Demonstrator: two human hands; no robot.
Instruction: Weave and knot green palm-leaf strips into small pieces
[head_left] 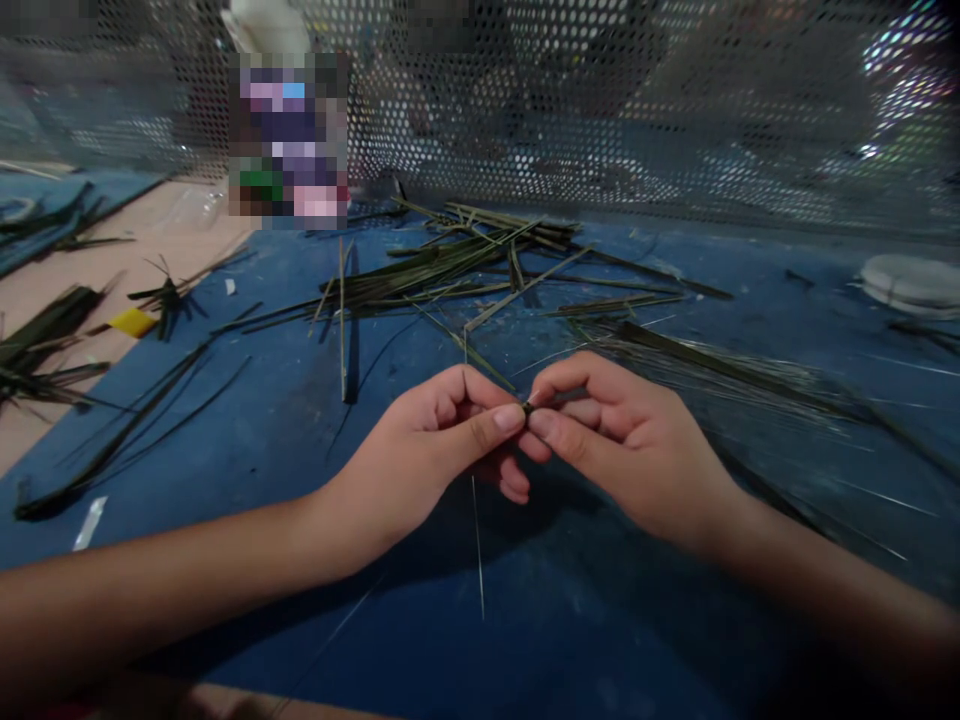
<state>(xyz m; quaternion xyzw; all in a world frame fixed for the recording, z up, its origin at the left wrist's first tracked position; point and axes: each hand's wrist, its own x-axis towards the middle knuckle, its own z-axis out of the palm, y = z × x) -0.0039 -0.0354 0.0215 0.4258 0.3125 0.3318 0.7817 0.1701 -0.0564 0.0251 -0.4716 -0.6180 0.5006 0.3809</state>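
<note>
Above the middle of the blue work surface, my two hands meet at the fingertips. My left hand (450, 420) is closed, thumb pressed against the forefinger. Opposite it, my right hand (600, 425) pinches at the same spot with thumb and forefinger. Between them is a small dark green leaf strip (528, 408), mostly covered by the fingers. A long, bent, thin strip (517, 292) rises behind my left hand. From below that hand a fine wire (478, 550) hangs down; where it joins the strip is hidden.
A pile of long green leaf strips (442, 262) lies beyond my hands. Thin loose wires (757, 385) are spread at the right, near a white round spool or lid (911, 283). More leaf strips (49, 325) and a yellow piece (133, 321) lie left. A perforated metal panel (525, 110) stands behind.
</note>
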